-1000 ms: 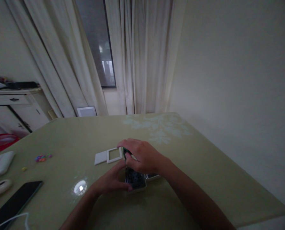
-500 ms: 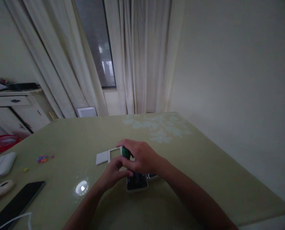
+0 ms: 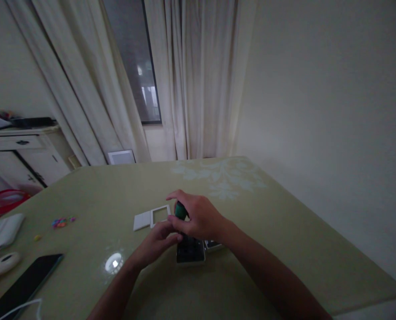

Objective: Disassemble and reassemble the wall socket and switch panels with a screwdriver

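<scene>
My right hand (image 3: 201,215) is closed around the green handle of a screwdriver (image 3: 180,211), held roughly upright. Its index finger is lifted off the handle's top. Below it lies a dark, box-like piece with a pale rim (image 3: 190,252), with the screwdriver's tip hidden by my fingers. My left hand (image 3: 158,240) rests at the left side of this piece, thumb and fingers drawn together near the shaft; what they grip is hidden. A second, similar dark piece (image 3: 213,244) sits just to the right, partly under my right wrist.
Beyond my left hand lie a white square frame (image 3: 151,218) and a white flat plate (image 3: 142,221). Small colourful bits (image 3: 62,222) and a yellow bit (image 3: 37,238) are further left. A black phone (image 3: 27,282), a white cable and white objects occupy the table's left edge.
The screwdriver's handle has shifted slightly right and my right index finger has lifted away from it. My left hand has barely moved.
</scene>
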{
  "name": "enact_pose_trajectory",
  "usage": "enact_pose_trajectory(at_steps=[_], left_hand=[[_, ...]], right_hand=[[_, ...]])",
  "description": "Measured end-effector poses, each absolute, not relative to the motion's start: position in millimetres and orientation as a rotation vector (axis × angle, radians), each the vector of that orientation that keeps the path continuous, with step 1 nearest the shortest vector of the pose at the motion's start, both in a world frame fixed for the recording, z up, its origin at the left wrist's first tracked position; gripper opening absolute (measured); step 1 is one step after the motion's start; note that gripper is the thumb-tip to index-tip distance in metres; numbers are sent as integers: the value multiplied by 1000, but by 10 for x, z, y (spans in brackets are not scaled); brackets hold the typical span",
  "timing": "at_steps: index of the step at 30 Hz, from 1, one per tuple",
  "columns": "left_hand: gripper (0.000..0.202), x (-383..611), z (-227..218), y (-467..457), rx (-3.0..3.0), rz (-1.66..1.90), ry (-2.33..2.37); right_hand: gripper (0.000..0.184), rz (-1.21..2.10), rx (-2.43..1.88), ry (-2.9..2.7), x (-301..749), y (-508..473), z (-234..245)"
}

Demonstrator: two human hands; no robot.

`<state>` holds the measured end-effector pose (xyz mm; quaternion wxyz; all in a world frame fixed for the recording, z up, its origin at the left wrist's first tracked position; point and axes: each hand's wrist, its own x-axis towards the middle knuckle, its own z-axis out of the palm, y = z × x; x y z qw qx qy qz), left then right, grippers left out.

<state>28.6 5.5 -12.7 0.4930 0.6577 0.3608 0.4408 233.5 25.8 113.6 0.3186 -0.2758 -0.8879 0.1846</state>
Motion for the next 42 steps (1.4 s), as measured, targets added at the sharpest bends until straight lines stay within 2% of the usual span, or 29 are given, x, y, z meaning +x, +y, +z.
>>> enact_pose_trajectory(at_steps=[4, 9, 14, 20, 26, 32, 38, 42], left_hand=[[29, 290, -134, 70, 1636, 1083, 911], [44, 374, -159, 70, 1503, 1185, 877], [37, 296, -78, 25, 1640, 961, 842], [40, 375, -141, 60, 1532, 1181, 963], [33, 316, -132, 33, 1631, 1043, 900], [36, 430, -165, 56, 1509, 1259, 1016], [30, 367, -181, 43, 1616, 1114, 966], [25, 423, -207, 55, 1578, 1203, 1033]], right_hand=[[46, 525, -700, -2314, 2350, 272, 1117], [46, 489, -729, -2317, 2361, 267, 1121], [43, 500, -722, -2301, 2360, 269, 1114], [47, 499, -700, -2314, 2358, 261, 1104], [44, 468, -695, -2306, 2354, 257, 1098], [46, 506, -695, -2320, 2348, 253, 1102], [43, 510, -692, -2295, 2351, 255, 1102], [44, 528, -677, -2283, 2343, 255, 1092]])
